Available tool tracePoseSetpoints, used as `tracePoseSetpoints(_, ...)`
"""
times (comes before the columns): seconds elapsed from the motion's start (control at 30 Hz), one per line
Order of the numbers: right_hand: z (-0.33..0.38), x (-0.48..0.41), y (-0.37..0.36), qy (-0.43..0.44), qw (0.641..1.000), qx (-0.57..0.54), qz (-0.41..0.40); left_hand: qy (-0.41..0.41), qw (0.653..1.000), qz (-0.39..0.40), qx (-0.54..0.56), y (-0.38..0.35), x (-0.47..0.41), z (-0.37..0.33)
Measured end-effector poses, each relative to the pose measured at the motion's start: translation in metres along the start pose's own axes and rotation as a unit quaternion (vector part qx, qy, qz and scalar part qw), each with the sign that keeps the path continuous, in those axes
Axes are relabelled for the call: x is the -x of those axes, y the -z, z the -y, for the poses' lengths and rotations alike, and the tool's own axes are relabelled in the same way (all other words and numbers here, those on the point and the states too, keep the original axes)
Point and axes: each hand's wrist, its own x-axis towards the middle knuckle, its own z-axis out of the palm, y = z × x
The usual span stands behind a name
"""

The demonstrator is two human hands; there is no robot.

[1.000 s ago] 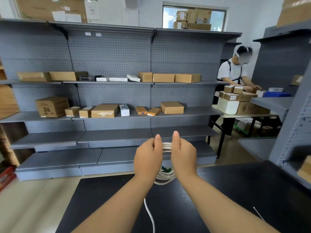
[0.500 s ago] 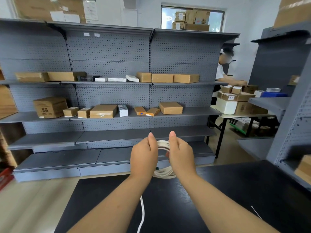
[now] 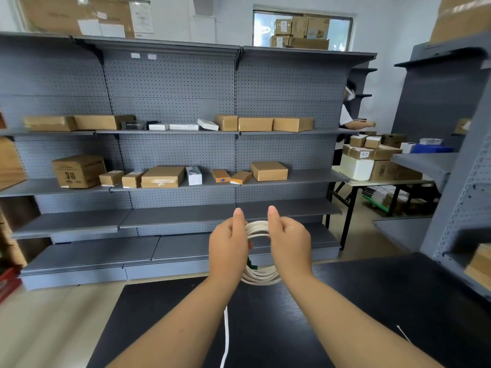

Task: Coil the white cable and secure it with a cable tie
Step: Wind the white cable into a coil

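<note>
White cable (image 3: 259, 274) coil is gripped by curled left hand (image 3: 228, 245) and right hand (image 3: 289, 243) above black table (image 3: 345, 301), grey shelving (image 3: 172, 102) behind

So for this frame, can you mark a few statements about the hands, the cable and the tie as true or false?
1. The left hand and the right hand both grip the white cable coil. True.
2. The cable tie is fastened round the coil. False: it lies loose on the black table, off to the right and apart from both hands.
3. A loose tail of the cable hangs down below the coil. True.
4. The coil lies flat on the table. False: the hands hold it up on edge, thumbs pointing upward.
</note>
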Motion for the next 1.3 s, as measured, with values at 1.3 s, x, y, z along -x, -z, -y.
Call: tracePoseSetpoints(1.3,-0.016,-0.018,0.027,0.092,0.995,0.01,-0.028,-0.086,0.994,-0.013,-0.073,-0.032,0.013,-0.021)
